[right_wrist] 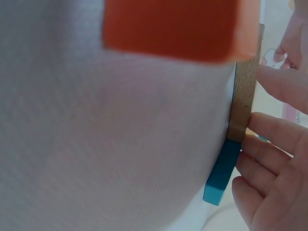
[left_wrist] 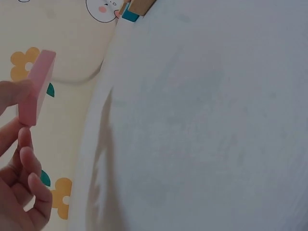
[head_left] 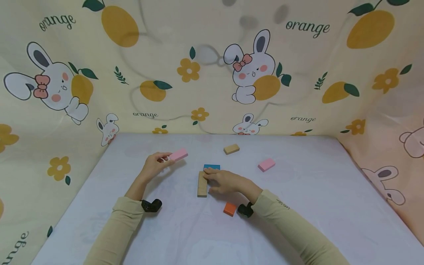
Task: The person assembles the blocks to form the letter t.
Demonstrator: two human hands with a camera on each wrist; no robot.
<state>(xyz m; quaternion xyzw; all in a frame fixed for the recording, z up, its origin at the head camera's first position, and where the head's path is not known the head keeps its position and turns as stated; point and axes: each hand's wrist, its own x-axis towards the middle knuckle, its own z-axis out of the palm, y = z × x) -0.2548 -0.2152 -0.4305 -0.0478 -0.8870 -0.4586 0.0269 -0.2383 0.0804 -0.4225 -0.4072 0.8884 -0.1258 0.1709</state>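
My left hand (head_left: pixel 155 165) pinches a pink block (head_left: pixel 179 154) by one end, between thumb and fingers. In the left wrist view the pink block (left_wrist: pixel 37 89) is held up off the table, with the other fingers curled below it. My right hand (head_left: pixel 226 181) lies low over a long wooden block (head_left: pixel 202 184) and a blue block (head_left: pixel 212 167), its fingertips on them where they meet. The wooden block (right_wrist: pixel 246 96) and blue block (right_wrist: pixel 222 173) sit end to corner in the right wrist view, with relaxed fingers along them.
An orange block (head_left: pixel 230 209) lies near the right wrist. Farther back are a short wooden block (head_left: pixel 231 149) and a second pink block (head_left: pixel 266 165). A patterned cloth (head_left: pixel 212 92) hangs behind the white table (head_left: pixel 185 235). Each wrist wears a black camera.
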